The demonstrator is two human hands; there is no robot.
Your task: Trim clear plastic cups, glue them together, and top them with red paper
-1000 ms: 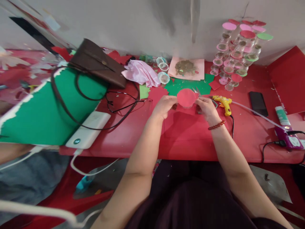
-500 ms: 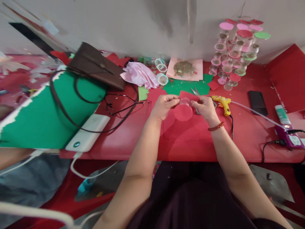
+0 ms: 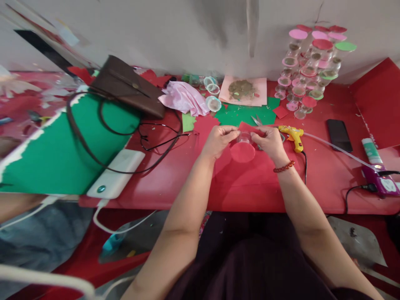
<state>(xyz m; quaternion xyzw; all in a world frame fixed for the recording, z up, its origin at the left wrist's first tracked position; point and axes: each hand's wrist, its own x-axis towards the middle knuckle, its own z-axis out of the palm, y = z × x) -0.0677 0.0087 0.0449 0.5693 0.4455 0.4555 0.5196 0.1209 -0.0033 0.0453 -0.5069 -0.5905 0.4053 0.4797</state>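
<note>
Between my hands is a small clear plastic cup (image 3: pixel 245 137) with a round red paper disc (image 3: pixel 243 153) on its near end. A piece of red paper (image 3: pixel 247 126) lies against its far end. My left hand (image 3: pixel 222 141) pinches the paper at the cup's left edge, thumb and fingers together. On the other side my right hand (image 3: pixel 269 143), below which a beaded bracelet circles the wrist, grips the paper and cup edge. Scissors (image 3: pixel 256 120) lie behind my right hand, their handles partly hidden by it. A yellow glue gun (image 3: pixel 292 136) rests just right of that hand.
Paired cups with coloured discs (image 3: pixel 308 71) stand clustered at the back right. A phone (image 3: pixel 339 134), a glue stick (image 3: pixel 371 150) and a purple power strip (image 3: pixel 383 181) lie right. Left are a brown bag (image 3: pixel 131 85), glasses (image 3: pixel 156 141), a white power bank (image 3: pixel 115 175) and green board (image 3: pixel 59 150).
The cup with its red disc has shifted slightly right and toward me. My left hand has moved a little right, its fingers closer to my right hand, which stays nearly in place.
</note>
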